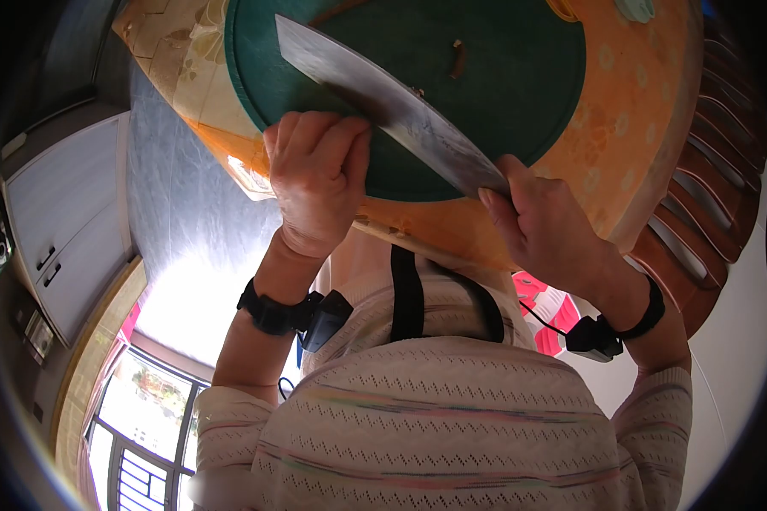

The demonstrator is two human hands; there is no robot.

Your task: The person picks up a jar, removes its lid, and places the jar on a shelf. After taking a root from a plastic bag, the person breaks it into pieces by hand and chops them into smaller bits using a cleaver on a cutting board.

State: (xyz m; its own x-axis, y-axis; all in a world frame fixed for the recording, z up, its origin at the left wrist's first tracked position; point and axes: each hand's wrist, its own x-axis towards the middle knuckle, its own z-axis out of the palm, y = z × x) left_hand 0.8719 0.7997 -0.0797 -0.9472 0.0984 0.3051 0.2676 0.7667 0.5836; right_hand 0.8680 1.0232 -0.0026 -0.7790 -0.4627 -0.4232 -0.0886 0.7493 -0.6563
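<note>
My right hand (544, 213) grips the handle end of a broad kitchen knife (452, 153). Its shiny blade slants up and to the left above a round dark green board (520, 102). Over the board's near left edge, my left hand (320, 175) is closed with the fingers curled in, below the blade and apart from it. Whatever those fingers may hold is hidden. A small brown scrap (458, 60) lies on the board, and crumbs show beside the blade. Part of a brown strip (337, 10) appears at the top edge.
The board rests on a table with an orange patterned cover (622, 102). A brown slatted chair (699, 196) stands close on the right. Pale cabinets (68, 196) are at left, beyond the grey floor. Black devices (325, 322) are strapped to both wrists.
</note>
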